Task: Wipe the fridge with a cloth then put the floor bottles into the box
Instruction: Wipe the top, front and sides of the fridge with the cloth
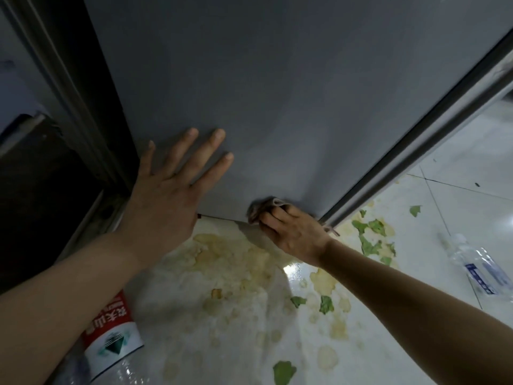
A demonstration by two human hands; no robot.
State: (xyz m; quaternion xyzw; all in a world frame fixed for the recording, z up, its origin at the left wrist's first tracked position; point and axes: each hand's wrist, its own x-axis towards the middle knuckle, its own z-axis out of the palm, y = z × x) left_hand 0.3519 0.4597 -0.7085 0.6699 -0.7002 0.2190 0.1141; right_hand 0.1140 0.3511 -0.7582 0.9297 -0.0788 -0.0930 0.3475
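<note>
- Fridge (pixel 277 87): grey door panel fills the upper view, bottom edge just above the floor. Wiping step looks underway, at the lowest strip of the door.
- Floor (pixel 458 151): white tile, glossy, with a yellowish spill (pixel 236 262) and green leafy scraps (pixel 369 240) spread right below the door.
- Left hand (pixel 166 190): flat on the door near its left edge, fingers straight and spread, palm bracing. Holds nothing.
- Right hand (pixel 294 232): low, knuckles up, arm reaching across above the spill; fingers curled and bunching the cloth (pixel 263 208) against the door's bottom-right corner.
- Red-label bottle (pixel 111 329): lying on the floor under the left forearm, near the spill edge.
- Clear bottle (pixel 477 268): lying on the tile at far right, well apart from the hands. Box not in view.
- Risk 1: cloth sits just above the spill. A downward stroke past the door edge would likely drag it through the mess and smear that back on the panel.
- Risk 2: wet tile looks slick. Weight seems to lean into the braced left palm; a slip of foot or knee could throw the person forward.
- Risk 3: red-label bottle is close under the left arm. Pulling the arm back could knock it rolling into the spill.
</note>
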